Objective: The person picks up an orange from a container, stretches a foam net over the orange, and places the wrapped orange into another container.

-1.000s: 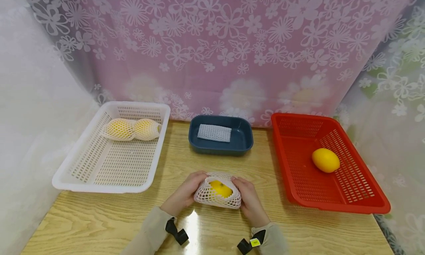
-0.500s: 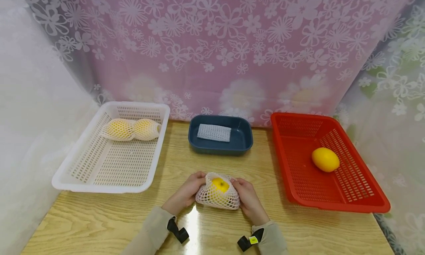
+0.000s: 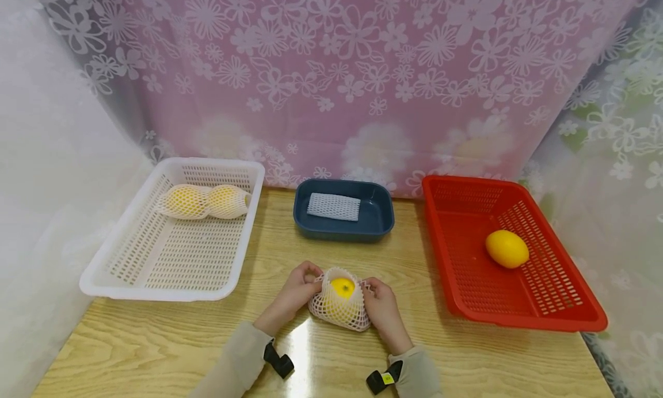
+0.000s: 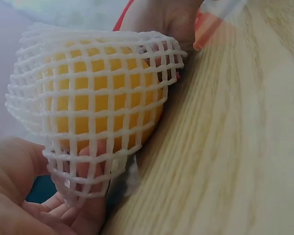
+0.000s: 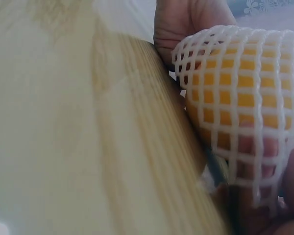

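In the head view a white foam fruit net (image 3: 339, 316) stands on the wooden table around a yellow oval fruit (image 3: 342, 287), whose top shows through the net's mouth. My left hand (image 3: 296, 291) pinches the net's left edge between thumb and fingers. On the opposite side my right hand (image 3: 382, 312) pinches the right edge. Seen from the left wrist, the mesh (image 4: 95, 93) covers the fruit's side, and some fingertips show through it. The right wrist view has the same mesh (image 5: 245, 88), with fingers partly inside its lower corner.
A white basket (image 3: 155, 293) at left holds two netted yellow fruits (image 3: 207, 202). Behind my hands, a dark blue tray (image 3: 344, 235) contains a flat foam net (image 3: 334, 207). The red basket (image 3: 450, 283) at right holds one bare yellow fruit (image 3: 507, 249). A floral curtain hangs behind.
The net's mouth has been drawn up and narrowed around the fruit, which stands more upright with its end facing up. Both hands have shifted their hold to the net's upper corners.
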The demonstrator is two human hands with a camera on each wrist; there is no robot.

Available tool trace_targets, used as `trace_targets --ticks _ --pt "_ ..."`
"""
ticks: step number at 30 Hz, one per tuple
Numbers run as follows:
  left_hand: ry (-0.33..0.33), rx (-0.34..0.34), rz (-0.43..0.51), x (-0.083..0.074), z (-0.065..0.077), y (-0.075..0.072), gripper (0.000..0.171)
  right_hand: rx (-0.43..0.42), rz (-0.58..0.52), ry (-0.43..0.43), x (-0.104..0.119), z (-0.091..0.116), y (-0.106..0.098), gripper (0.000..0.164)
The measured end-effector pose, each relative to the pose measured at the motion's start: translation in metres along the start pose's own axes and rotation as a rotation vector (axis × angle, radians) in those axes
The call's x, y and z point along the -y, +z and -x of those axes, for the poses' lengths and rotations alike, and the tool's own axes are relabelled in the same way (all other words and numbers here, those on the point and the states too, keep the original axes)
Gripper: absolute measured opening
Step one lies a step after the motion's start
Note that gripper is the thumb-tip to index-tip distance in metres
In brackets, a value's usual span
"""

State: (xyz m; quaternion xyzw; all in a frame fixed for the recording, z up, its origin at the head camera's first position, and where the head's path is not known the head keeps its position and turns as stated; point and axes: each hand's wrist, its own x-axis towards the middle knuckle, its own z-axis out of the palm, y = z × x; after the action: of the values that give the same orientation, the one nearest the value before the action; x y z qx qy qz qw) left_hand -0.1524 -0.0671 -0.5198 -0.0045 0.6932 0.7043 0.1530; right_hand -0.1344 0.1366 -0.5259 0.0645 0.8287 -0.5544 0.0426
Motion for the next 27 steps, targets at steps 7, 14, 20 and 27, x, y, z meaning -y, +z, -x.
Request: trace_targets --ticks 7,14,20,27 --pt "0.158 -0.100 -0.276 -0.002 -0.002 -0.007 0.027 -0.042 0.116 -0.082 -0.001 0.000 -0.001 0.018" --pt "0.388 -0.039 -0.202 -0.003 -0.001 -0.011 0.013 -0.051 0.090 -0.081 -0.002 0.000 -0.001 0.016" --pt "0.536 0.413 0.009 -0.003 0.000 -0.011 0.059 -0.051 0.073 -0.078 -0.002 -0.001 0.000 0.015" --pt "0.470 0.574 -0.078 0.005 -0.001 -0.003 0.090 -0.064 0.057 -0.133 -0.002 0.001 0.002 0.013"
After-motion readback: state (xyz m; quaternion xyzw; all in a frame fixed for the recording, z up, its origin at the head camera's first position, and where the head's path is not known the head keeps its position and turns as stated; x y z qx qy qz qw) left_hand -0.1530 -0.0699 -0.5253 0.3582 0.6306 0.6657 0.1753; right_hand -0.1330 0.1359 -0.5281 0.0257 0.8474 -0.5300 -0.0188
